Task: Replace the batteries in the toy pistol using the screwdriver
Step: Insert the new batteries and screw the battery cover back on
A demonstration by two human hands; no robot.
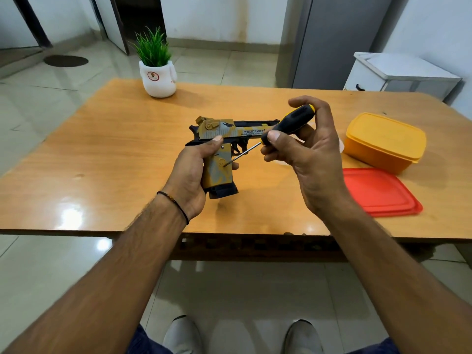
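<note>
— Where's the pistol (226,133)?
— Above the table's (115,149) middle. The screwdriver (291,123) tip sits on its grip screw.
— Hands?
— Left hand (189,175) wraps the grip; right hand (306,154) pinches the handle.
— Progress?
— Early, I'd judge: cover still on, batteries unswapped.

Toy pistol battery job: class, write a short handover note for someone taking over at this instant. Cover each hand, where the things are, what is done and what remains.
Left hand grips the toy pistol by its grip, over the table, barrel pointing right.
Right hand holds the screwdriver by its handle; the tip sits at a screw on the side of the grip.
Done: tool lined up on the screw. The grip looks closed; no batteries in view.
Left: undo the screw, open the compartment, swap batteries, close and screw it shut.
</note>
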